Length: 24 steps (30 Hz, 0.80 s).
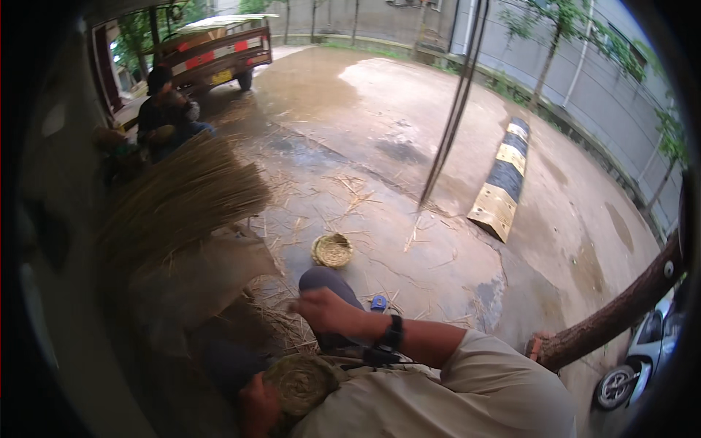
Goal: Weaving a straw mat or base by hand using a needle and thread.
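A round coiled straw piece (301,383), like the base of a small basket, rests at my lap. My left hand (259,401) grips its left edge, with the fingers partly in shadow. Raised above my knee, my right hand (325,310) is closed, fingers pressed together; whatever they hold is too small to make out. A dark band circles that wrist. On the ground beyond my knee sits a small woven straw basket (333,250), its opening facing up. Beside the knee lies a small blue object (378,303).
A large bundle of straw (197,186) lies to the left, over a pale sheet (212,270). Loose stalks litter the concrete. Another person (168,109) sits behind the bundle, near a parked cart (219,55). A striped speed bump (504,175) and a slanting wooden post (613,306) are right.
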{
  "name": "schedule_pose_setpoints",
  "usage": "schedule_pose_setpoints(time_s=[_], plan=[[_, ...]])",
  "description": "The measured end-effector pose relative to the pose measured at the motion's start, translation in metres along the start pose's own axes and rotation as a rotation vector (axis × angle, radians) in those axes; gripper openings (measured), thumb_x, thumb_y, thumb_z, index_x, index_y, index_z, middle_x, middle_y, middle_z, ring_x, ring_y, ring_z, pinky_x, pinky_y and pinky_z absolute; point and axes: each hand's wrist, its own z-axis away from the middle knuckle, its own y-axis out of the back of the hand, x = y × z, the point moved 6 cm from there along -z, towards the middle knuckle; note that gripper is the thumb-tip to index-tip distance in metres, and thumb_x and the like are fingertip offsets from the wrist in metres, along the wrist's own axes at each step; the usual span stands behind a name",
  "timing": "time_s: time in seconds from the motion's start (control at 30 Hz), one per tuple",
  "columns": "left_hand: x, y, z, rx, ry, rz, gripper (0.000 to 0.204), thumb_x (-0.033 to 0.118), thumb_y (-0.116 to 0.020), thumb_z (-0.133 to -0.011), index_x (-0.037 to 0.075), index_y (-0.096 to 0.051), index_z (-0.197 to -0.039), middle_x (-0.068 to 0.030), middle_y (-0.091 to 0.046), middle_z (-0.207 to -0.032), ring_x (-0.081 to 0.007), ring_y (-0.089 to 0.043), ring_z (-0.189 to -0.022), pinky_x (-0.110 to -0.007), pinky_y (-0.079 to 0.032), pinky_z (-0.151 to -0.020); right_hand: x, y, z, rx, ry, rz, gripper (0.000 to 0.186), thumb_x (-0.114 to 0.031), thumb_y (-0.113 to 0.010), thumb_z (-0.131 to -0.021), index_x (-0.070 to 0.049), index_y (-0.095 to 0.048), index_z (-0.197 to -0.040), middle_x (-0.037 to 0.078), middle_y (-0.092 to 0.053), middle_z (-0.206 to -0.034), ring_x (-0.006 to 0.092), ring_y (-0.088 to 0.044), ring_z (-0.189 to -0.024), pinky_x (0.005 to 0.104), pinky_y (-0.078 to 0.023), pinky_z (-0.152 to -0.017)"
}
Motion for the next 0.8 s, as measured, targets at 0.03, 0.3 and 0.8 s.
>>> schedule_pose_setpoints(time_s=[0.03,0.3,0.8], plan=[[-0.004,0.003,0.0,0.031,-0.046,-0.008,0.032,0.015,-0.06,-0.091,-0.004,-0.066,-0.117,-0.0279,-0.07,-0.088,-0.0487,-0.07,-0.083,-0.055,-0.056,-0.072,-0.009,-0.003,-0.012,0.041,-0.116,-0.203,0.028,-0.015,-0.063,-0.103,0.002,-0.069,-0.124,0.013,-0.066,-0.096,0.025,-0.064,-0.071,0.0379,-0.056,-0.071],[-0.019,-0.001,-0.01,-0.035,-0.113,0.129,0.037,0.019,-0.062,-0.095,-0.004,-0.065,-0.123,-0.0271,-0.071,-0.092,-0.0407,-0.074,-0.085,-0.051,-0.056,-0.077,-0.071,-0.194,0.018,-0.545,1.027,0.1,0.02,-0.022,-0.066,-0.094,-0.004,-0.065,-0.084,0.015,-0.066,-0.076,0.0366,-0.064,-0.072,0.0475,-0.052,-0.067],[-0.093,-0.014,-0.022,0.014,0.097,0.118,0.038,0.032,-0.064,-0.098,-0.005,-0.066,-0.107,-0.0159,-0.07,-0.08,-0.0233,-0.059,-0.07,-0.041,-0.055,-0.069,-0.045,-0.138,0.043,-0.812,0.586,0.301,0.025,-0.024,-0.055,-0.102,-0.003,-0.064,-0.092,0.019,-0.067,-0.085,0.0386,-0.069,-0.086,0.049,-0.053,-0.074]])
